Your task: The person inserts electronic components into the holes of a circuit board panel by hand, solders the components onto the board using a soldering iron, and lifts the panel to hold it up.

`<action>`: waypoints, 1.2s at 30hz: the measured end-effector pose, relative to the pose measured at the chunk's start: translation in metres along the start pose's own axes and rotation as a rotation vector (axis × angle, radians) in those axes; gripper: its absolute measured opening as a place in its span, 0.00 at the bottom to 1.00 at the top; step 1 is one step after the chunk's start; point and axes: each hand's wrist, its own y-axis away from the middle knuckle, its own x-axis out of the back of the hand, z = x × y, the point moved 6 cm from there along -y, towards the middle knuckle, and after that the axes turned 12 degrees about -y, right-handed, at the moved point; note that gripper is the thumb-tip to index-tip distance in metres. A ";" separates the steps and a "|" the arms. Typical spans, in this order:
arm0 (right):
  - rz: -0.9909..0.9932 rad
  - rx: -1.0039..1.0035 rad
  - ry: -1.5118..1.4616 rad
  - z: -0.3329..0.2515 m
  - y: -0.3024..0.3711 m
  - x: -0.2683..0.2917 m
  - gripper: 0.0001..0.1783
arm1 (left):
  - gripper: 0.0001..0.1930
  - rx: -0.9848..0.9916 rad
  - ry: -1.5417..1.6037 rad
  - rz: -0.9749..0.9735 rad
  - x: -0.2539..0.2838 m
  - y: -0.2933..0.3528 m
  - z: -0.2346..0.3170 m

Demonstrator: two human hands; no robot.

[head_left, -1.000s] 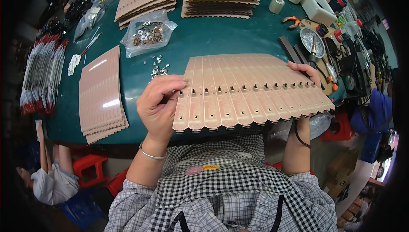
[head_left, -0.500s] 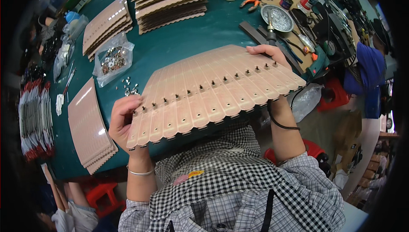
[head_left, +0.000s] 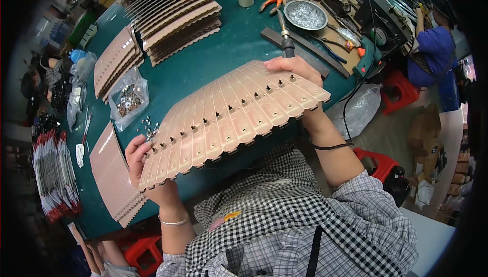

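Observation:
A wide pinkish-beige ribbed panel (head_left: 229,124) with a scalloped near edge is held up, tilted, in front of my body. A row of small upright metal studs runs across it, with a row of small holes nearer the edge. My left hand (head_left: 138,159) grips its left end, with the fingertips at the upper side. At the far right corner my right hand (head_left: 297,71) has its thumb and fingers round the edge; part of the palm is hidden beneath. Just beyond that hand a soldering iron (head_left: 287,43) with a black handle rests by dark flat bars (head_left: 305,53).
Tall stacks of similar panels (head_left: 178,28) stand at the back, others (head_left: 114,170) lie at left. Loose metal bits (head_left: 149,128) lie near a plastic bag of small parts (head_left: 129,99). A metal bowl (head_left: 306,15), pliers (head_left: 273,2) and red stools (head_left: 399,91) are around.
The whole view has shifted, so the table things sit further left or lower. Both hands keep their hold on the panel, which stays tilted at nearly the same height.

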 end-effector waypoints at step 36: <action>0.684 -0.553 -0.871 0.140 -0.045 0.089 0.28 | 0.24 0.720 0.655 -0.196 0.091 0.035 -0.011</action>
